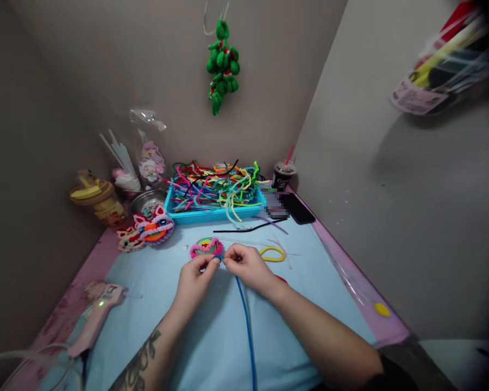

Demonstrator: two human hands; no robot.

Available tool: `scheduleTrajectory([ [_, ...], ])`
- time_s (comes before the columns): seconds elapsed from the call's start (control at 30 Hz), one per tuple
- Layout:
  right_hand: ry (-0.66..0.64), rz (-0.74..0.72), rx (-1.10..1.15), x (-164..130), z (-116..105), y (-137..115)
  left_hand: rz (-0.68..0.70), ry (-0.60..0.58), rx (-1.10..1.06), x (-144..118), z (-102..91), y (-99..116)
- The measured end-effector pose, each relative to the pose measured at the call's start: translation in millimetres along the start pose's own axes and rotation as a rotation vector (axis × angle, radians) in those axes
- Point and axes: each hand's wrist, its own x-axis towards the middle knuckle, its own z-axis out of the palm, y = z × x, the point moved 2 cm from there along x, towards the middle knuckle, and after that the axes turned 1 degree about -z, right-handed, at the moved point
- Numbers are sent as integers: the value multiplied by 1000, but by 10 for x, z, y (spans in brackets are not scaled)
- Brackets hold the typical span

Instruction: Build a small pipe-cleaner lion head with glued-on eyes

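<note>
Right at mid-counter both hands meet, fingertips nearly touching. Left hand pinches tight, thumb against forefinger, on the top end of the blue stem, right beside the pink ring. Right hand is closed down too, fingers curled in on the same end of the stem; how much of it sits inside that grip is too small to tell. From the pinch the stem runs straight back toward the person, lying on the blue mat between the two forearms.

Room now. Bare mat lies open on both sides of the arms and toward the near edge. Just right of the right hand lies a yellow loop; a bit of red peeks from under the wrist. Ahead, a black stem lies across, and beyond it the tray heaped with coloured stems fills the back, a cup and phone to its right. The lion face sits back left, the glue gun near the left edge. A yellow blob rests on the pink right border, and walls close in on both sides.
</note>
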Motion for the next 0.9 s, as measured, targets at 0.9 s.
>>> scheduleTrajectory([
  [0.9,123,-511,-648,-148,229,-40,-45,191,-259,0,85,-173],
])
